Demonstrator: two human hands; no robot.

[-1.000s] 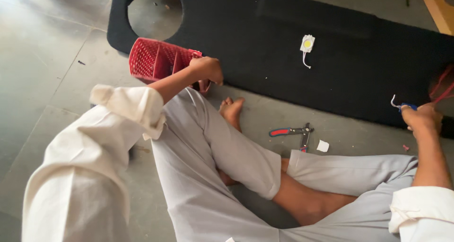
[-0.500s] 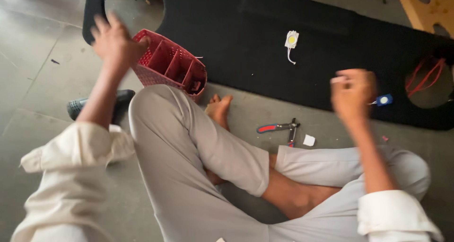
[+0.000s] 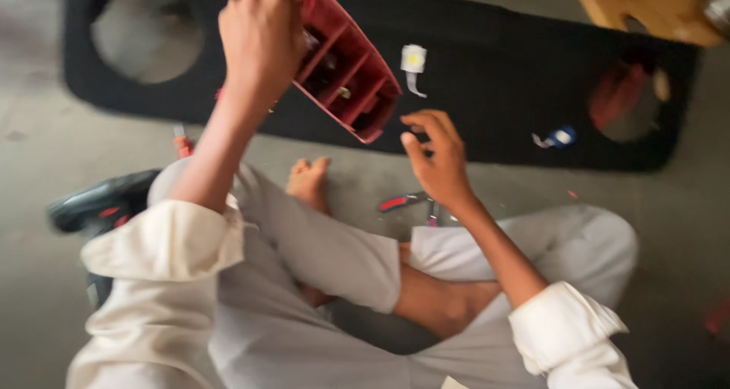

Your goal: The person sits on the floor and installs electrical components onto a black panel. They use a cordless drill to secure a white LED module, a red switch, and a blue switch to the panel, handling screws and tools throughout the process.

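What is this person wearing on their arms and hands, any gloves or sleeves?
No gloves: both the left hand and the right hand are bare, with no rings, watch or bands that show. Each arm wears a loose cream-white sleeve, the left sleeve and right sleeve both rolled or cuffed up near the elbow, leaving the forearms uncovered. The picture is blurred, so finer details cannot be told.

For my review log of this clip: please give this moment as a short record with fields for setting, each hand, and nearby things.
setting: person sitting cross-legged on a grey floor
left hand: grips a red compartment tray, lifted and tilted
right hand: open, fingers spread, just below the tray, holding nothing
tray contents: small parts, too blurred to tell
black panel: lies flat on the floor, with round holes
on panel: small white piece
on floor: red-handled pliers near the right hand
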